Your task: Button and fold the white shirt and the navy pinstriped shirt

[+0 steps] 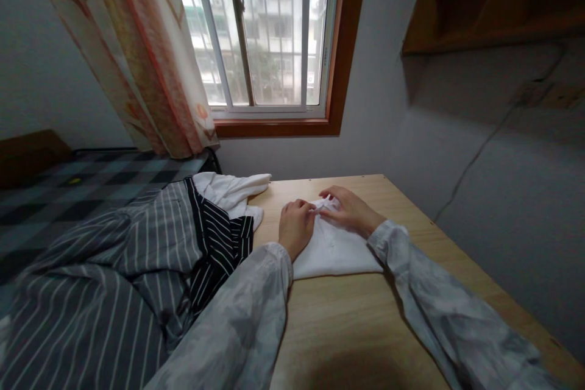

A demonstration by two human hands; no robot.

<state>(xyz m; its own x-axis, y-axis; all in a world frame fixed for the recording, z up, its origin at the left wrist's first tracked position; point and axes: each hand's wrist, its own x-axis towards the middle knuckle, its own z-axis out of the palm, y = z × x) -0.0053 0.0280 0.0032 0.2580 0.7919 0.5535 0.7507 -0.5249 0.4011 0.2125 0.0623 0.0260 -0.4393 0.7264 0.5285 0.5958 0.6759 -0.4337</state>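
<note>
A white shirt (336, 253) lies folded on the light wooden table, its straight lower edge towards me. What looks like its collar is at the far end, between my two hands. My left hand (298, 225) rests on the left side of the far end, fingers curled over the cloth. From the right, my right hand (351, 210) has its thumb and fingers around the same bunched cloth. The fingertips of both hands are close together there, and some of the fabric is hidden under them.
Left of the shirt, a heap of grey and black striped clothing (150, 250) overlaps the table (338, 329), with another white garment (233, 189) behind it. A checked bed (105, 177) stands at left. Wall and cable (475, 158) border the right, below a wooden shelf (479, 18).
</note>
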